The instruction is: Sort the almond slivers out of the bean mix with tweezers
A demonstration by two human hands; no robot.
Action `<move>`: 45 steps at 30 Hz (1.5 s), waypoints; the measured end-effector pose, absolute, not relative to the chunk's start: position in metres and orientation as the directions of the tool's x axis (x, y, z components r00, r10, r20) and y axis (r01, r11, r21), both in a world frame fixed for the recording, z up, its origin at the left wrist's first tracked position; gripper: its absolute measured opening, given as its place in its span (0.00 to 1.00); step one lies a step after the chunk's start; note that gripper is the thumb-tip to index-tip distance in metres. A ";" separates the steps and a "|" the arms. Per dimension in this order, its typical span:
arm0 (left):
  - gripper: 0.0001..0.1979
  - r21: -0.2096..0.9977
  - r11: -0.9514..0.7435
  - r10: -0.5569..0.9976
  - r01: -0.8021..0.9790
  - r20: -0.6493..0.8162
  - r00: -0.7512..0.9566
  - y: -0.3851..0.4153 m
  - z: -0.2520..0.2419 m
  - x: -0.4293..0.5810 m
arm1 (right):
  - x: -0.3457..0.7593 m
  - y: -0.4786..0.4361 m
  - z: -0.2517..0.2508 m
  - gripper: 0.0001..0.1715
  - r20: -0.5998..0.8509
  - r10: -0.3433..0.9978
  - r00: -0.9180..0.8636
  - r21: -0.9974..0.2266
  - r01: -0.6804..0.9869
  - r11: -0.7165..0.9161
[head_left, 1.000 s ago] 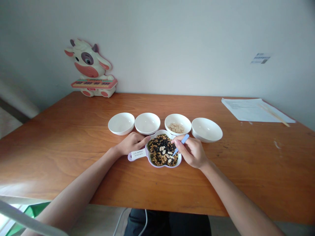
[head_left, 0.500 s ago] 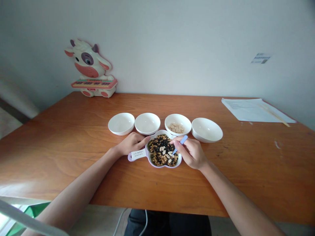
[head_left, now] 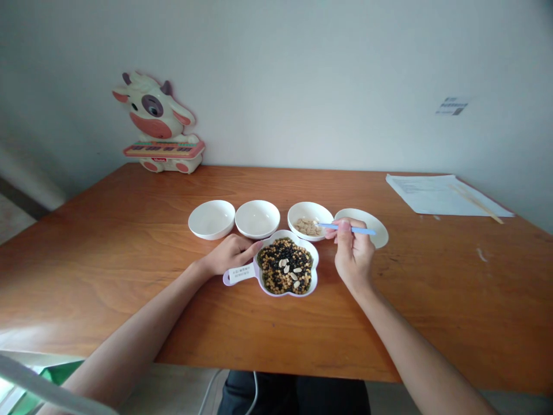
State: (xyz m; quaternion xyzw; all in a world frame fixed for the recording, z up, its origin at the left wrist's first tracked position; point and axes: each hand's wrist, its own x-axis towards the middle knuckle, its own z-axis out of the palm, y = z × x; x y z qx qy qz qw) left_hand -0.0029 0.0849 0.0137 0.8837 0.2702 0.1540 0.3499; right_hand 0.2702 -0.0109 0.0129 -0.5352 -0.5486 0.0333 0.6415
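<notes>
My left hand rests on the table with its thumb on the rim of a flower-shaped bowl, which has a lilac outside and a labelled handle. Dark and yellowish grains fill this bowl, with several pale peanuts on top. Between the thumb and fingers of my right hand is a slim pair of blue tweezers. Their tip, with a small pale piece at it, is over a white bowl that holds peanuts. Behind my right fingers stands another white bowl, partly hidden.
Two more white bowls, one on the far left and one beside it, complete the row. A cow-shaped toy keyboard stands at the back left. Paper sheets and chopsticks lie at the back right of the wooden table.
My right hand has moved right and away from me, taking the tweezers from the flower-shaped bowl to the bowl of peanuts. My left hand stays on the rim.
</notes>
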 end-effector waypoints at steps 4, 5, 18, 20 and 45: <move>0.31 0.703 -0.604 0.587 0.375 0.073 0.807 0.086 0.012 -0.004 | 0.271 -0.010 0.011 0.12 0.674 0.649 0.352 -0.704 0.570 0.422; 0.31 0.704 -0.602 0.587 0.376 0.071 0.807 0.086 0.011 -0.004 | 0.271 -0.010 0.011 0.12 0.672 0.655 0.346 -0.705 0.569 0.423; 0.31 0.687 -0.613 0.595 0.389 0.077 0.800 0.085 0.012 -0.003 | 0.265 -0.018 0.015 0.11 0.641 0.745 0.183 -0.695 0.549 0.464; 0.31 0.689 -0.614 0.592 0.386 0.078 0.802 0.085 0.012 -0.003 | 0.262 -0.021 0.016 0.10 0.623 0.777 0.091 -0.681 0.553 0.481; 0.31 0.696 -0.612 0.592 0.376 0.088 0.801 0.084 0.013 -0.003 | 0.262 -0.026 0.027 0.07 0.694 0.644 -0.321 -0.425 0.540 0.727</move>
